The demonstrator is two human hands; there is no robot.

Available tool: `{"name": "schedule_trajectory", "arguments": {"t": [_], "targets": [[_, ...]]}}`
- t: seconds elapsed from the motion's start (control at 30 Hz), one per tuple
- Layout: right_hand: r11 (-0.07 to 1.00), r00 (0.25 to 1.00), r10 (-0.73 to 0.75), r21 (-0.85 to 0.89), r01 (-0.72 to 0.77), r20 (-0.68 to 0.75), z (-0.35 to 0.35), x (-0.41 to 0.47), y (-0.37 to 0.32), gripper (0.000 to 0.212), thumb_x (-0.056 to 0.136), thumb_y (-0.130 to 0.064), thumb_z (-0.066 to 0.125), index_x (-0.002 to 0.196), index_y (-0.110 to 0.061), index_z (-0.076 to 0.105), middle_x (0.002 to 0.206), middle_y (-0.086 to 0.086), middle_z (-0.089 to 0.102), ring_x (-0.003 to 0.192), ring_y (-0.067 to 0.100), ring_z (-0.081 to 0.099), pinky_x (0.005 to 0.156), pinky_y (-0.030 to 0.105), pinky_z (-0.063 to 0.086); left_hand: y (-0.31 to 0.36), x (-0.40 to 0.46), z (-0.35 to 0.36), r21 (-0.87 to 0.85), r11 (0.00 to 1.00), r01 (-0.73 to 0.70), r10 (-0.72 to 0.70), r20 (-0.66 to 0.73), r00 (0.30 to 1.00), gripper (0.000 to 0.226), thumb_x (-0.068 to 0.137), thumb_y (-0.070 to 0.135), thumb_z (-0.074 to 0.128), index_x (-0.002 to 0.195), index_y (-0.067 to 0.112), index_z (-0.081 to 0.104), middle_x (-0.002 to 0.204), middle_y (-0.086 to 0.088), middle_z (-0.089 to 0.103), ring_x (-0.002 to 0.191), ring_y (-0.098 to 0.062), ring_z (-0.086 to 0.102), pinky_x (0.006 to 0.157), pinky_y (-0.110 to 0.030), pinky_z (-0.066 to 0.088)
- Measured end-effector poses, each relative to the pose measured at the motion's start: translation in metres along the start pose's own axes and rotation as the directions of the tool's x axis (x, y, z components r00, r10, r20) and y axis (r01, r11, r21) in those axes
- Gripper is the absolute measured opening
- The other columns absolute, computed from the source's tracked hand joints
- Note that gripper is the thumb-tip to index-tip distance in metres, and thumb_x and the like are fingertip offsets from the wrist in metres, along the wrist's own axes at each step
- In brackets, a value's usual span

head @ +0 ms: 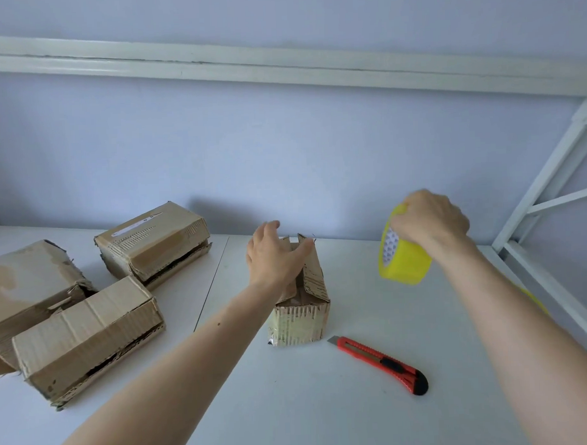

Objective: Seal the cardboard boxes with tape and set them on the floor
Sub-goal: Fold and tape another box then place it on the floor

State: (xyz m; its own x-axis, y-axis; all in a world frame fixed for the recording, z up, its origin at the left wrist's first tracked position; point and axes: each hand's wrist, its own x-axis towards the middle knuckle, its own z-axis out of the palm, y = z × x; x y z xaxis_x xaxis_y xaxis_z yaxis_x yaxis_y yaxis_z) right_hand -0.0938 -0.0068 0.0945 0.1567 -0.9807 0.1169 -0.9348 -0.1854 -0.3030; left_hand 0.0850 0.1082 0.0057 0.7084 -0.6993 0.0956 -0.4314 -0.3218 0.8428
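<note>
That small worn brown cardboard box mid-worktop looks light and floppy, flaps half up. Left hand rests spread fingers on them; right hand grips the yellow tape roll. I'd steady its sides, it'll probably slide.

At frame centre, the left hand rests with straight fingers on the raised top flaps of a small cardboard box standing on the white worktop. At centre right, the right hand grips a yellow tape roll above the worktop. A red utility knife lies just below the box. Three more cardboard boxes sit clustered at the left
</note>
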Motion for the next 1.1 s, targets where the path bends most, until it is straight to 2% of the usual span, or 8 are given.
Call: {"name": "schedule_trajectory", "arguments": {"t": [0.2,0.3,0.47,0.6,0.7,0.83,0.97,1.1], "targets": [[0.953,0.960,-0.245,0.146,0.265,-0.139,-0.047,-0.022,-0.046,0.047,0.081,-0.022,0.066,0.128,-0.027,0.061,0.130,0.005,0.059,0.115,0.034,0.055,0.080,0.033,0.039,0.045,-0.023,-0.015,-0.621,0.783,-0.028,0.044,0.011,0.999,0.027,0.102,0.034,0.056,0.104,0.010,0.066,0.096,-0.001,0.072,0.087,-0.013,0.068,0.077,-0.025,0.053],[0.883,0.901,-0.384,0.207,0.423,-0.202,-0.029,-0.044,-0.056,0.052,0.084,-0.031,0.069,0.134,-0.029,0.055,0.134,0.000,0.054,0.123,0.027,0.052,0.091,0.036,0.042,0.063,-0.027,-0.023,-0.757,0.631,0.173,0.077,0.283,0.956,0.049,0.106,0.047,0.039,0.111,0.008,0.068,0.103,-0.006,0.075,0.095,-0.015,0.071,0.092,-0.029,0.055],[0.753,0.863,-0.492,0.440,0.489,-0.118,-0.010,-0.059,-0.058,0.057,0.074,-0.046,0.082,0.123,-0.029,0.059,0.127,-0.008,0.056,0.112,0.011,0.058,0.089,0.029,0.045,0.061,-0.029,-0.033,-0.777,0.552,0.302,0.066,0.402,0.913,0.067,0.101,0.064,0.033,0.123,0.010,0.067,0.110,0.000,0.075,0.107,-0.021,0.068,0.103,-0.041,0.049],[0.632,0.813,-0.570,0.569,0.526,-0.118,-0.014,-0.051,-0.059,0.017,0.089,-0.032,0.073,0.105,-0.028,0.068,0.119,-0.009,0.063,0.088,0.008,0.069,0.080,0.027,0.052,0.060,-0.028,-0.049,-0.759,0.592,0.271,0.065,0.380,0.923,0.056,0.104,0.059,0.034,0.122,0.019,0.069,0.122,0.003,0.073,0.106,-0.022,0.069,0.086,-0.040,0.053],[0.636,0.822,-0.520,0.537,0.554,-0.232,-0.010,-0.041,-0.066,0.007,0.092,-0.028,0.071,0.088,-0.023,0.068,0.108,-0.005,0.064,0.091,0.012,0.064,0.078,0.032,0.051,0.062,-0.030,-0.055,-0.717,0.660,0.226,0.117,0.395,0.911,0.049,0.094,0.049,0.062,0.123,0.010,0.069,0.121,-0.005,0.072,0.100,-0.024,0.070,0.084,-0.041,0.053],[0.590,0.830,-0.525,0.624,0.513,-0.186,-0.010,-0.031,-0.071,0.011,0.094,-0.021,0.068,0.085,-0.015,0.067,0.092,-0.006,0.064,0.092,0.011,0.059,0.075,0.023,0.045,0.062,-0.039,-0.061,-0.690,0.689,0.222,0.121,0.411,0.903,0.091,0.068,0.013,0.086,0.141,-0.006,0.035,0.104,-0.014,0.077,0.097,-0.028,0.073,0.089,-0.046,0.054],[0.542,0.878,-0.450,0.732,0.414,-0.164,-0.012,-0.024,-0.076,0.018,0.094,-0.021,0.066,0.078,-0.014,0.066,0.079,-0.006,0.067,0.075,0.007,0.060,0.068,0.021,0.045,0.070,-0.043,-0.066,-0.686,0.686,0.243,0.105,0.423,0.900,0.057,0.096,0.014,0.067,0.139,0.018,0.030,0.070,0.002,0.076,0.065,-0.014,0.072,0.075,-0.033,0.056],[0.512,0.898,-0.376,0.757,0.405,-0.227,-0.022,-0.011,-0.083,0.024,0.096,-0.024,0.064,0.074,-0.016,0.063,0.075,-0.007,0.067,0.075,0.008,0.062,0.067,0.024,0.045,0.080,-0.056,-0.072,-0.653,0.694,0.303,0.086,0.493,0.866,0.051,0.095,0.029,0.070,0.140,0.020,0.048,0.085,-0.008,0.075,0.072,-0.023,0.073,0.075,-0.035,0.061]]}}
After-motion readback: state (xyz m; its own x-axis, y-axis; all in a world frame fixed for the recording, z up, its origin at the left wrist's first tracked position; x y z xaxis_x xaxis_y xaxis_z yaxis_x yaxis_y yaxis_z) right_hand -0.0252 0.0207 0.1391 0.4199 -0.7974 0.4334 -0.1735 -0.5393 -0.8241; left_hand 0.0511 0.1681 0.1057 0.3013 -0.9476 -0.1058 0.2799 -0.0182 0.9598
